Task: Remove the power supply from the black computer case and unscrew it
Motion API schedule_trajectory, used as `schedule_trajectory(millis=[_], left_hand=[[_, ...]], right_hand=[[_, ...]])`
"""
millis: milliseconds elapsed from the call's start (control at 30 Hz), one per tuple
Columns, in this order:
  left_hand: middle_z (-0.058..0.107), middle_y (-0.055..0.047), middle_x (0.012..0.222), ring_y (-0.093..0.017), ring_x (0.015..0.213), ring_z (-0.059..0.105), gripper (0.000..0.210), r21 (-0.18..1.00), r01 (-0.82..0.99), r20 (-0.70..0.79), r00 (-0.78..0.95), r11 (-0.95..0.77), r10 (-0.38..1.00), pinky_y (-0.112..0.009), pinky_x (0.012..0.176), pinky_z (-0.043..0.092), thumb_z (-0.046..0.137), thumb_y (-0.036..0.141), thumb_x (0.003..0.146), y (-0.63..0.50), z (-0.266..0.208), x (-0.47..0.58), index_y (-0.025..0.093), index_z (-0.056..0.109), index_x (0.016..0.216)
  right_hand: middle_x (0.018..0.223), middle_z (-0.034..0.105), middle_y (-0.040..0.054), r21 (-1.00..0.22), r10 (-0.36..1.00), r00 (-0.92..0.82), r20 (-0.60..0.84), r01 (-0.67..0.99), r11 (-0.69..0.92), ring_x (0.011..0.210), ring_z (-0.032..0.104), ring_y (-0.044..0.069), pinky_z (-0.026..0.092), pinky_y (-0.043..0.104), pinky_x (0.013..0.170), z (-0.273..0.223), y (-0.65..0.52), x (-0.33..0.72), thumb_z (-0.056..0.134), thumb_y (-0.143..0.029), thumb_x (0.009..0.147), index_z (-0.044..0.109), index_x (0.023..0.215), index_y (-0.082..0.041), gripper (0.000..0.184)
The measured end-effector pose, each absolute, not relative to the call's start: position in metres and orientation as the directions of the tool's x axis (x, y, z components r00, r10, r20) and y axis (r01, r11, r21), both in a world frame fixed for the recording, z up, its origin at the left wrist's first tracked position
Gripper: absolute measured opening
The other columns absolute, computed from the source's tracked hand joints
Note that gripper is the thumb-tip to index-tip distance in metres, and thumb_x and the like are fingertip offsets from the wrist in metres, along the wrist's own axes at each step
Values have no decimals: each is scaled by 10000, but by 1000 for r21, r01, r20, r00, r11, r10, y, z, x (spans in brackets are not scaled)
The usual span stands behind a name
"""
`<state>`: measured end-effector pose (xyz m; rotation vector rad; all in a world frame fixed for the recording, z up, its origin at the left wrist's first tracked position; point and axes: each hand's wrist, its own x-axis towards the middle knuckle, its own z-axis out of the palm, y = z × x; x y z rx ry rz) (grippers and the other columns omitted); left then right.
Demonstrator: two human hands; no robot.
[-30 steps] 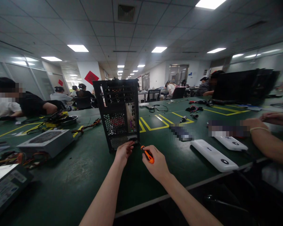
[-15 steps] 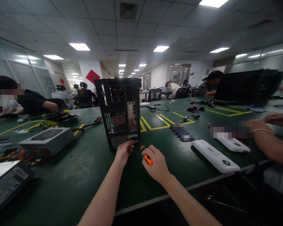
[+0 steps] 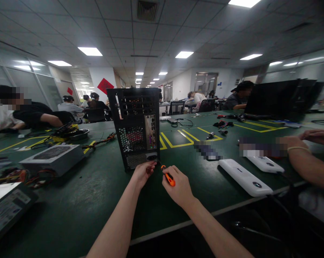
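Observation:
A black computer tower case point(image 3: 136, 125) stands upright on the green table, its rear side with vents, ports and a power socket facing me. My right hand point(image 3: 176, 184) is wrapped round the handle of an orange and black screwdriver point(image 3: 169, 177). The thin shaft points at the case's lower right corner; whether its tip touches a screw is too small to see. Beside that corner, just below the power socket point(image 3: 151, 157), my left hand point(image 3: 144, 173) has its fingertips pinched together. Anything between those fingers is hidden.
Left lie a grey power supply unit point(image 3: 52, 157) with cables and another unit point(image 3: 9, 208) nearer me. White power-bank-like devices point(image 3: 244, 178) lie right, near a co-worker's arm point(image 3: 304, 161). A black monitor point(image 3: 277, 98) stands at back right.
My left fingertips have moved slightly down and right, uncovering more of the power socket. The right hand keeps its grip on the screwdriver, almost unmoved. The whole view has shifted slightly.

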<state>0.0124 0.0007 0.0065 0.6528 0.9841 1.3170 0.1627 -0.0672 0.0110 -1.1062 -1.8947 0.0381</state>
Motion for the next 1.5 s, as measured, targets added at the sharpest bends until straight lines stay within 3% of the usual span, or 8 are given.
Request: schedule_trajectory(millis=[133, 300, 500, 800, 1000, 1200, 1367, 1500], left_hand=[[656, -126, 925, -47, 534, 544, 177, 860, -474, -217, -7, 188, 976, -150, 448, 408, 551, 18, 672, -1, 7, 13, 75, 663, 795], [643, -129, 984, -36, 527, 535, 196, 858, -476, -215, 6, 192, 977, -143, 426, 388, 553, 31, 677, -1, 6, 11, 83, 660, 833], [635, -132, 1007, -54, 566, 560, 175, 872, -447, -197, 47, 197, 979, -145, 454, 414, 578, 99, 694, -1, 5, 11, 89, 652, 853], [564, -102, 1158, -56, 591, 577, 232, 889, -428, -147, 71, 163, 987, -155, 456, 412, 591, 127, 696, -6, 11, 17, 148, 646, 921], [596, -111, 1104, -52, 575, 572, 223, 877, -450, -151, 73, 168, 986, -153, 458, 407, 607, 127, 687, -3, 8, 17, 139, 654, 904], [591, -121, 1108, -54, 587, 571, 216, 855, -494, -127, 89, 155, 988, -154, 465, 417, 614, 130, 684, 1, 1, 16, 124, 656, 896], [604, -117, 1086, -45, 567, 560, 194, 851, -500, -145, 75, 163, 987, -144, 449, 411, 621, 134, 681, 0, 4, 17, 118, 660, 871], [622, -117, 1047, -42, 557, 556, 186, 848, -505, -146, 71, 162, 987, -145, 450, 414, 630, 123, 674, -1, 6, 19, 113, 663, 857]], right_hand=[[779, 531, 26, -411, 686, -194, 701, 676, 611, 716, 532, 147, 415, 257, 668, 12, -68, 162, 477, -186, 759, 523, 809, -198, 69], [727, 554, -3, -527, 750, -122, 650, 638, 561, 609, 540, 128, 414, 242, 592, 12, -68, 161, 441, -258, 813, 472, 936, -199, 140], [798, 512, 23, -374, 690, -236, 685, 698, 610, 760, 521, 159, 409, 273, 699, 10, -67, 161, 484, -100, 689, 521, 808, -200, 159], [866, 545, 43, -480, 701, -132, 700, 640, 600, 757, 539, 160, 430, 273, 678, 13, -67, 160, 486, -172, 742, 500, 921, -195, 181], [756, 568, 4, -521, 739, -137, 659, 626, 580, 649, 544, 133, 421, 247, 620, 14, -67, 161, 431, -252, 817, 495, 889, -201, 109], [796, 531, 24, -369, 683, -245, 688, 692, 620, 739, 526, 158, 409, 277, 686, 12, -67, 160, 506, -125, 697, 554, 815, -207, 152], [804, 561, 25, -496, 723, -146, 675, 636, 591, 700, 539, 146, 418, 262, 648, 14, -68, 161, 462, -249, 797, 528, 907, -203, 136], [769, 548, 17, -477, 707, -156, 689, 638, 605, 696, 530, 151, 422, 267, 647, 14, -67, 162, 480, -154, 724, 514, 861, -195, 147]])
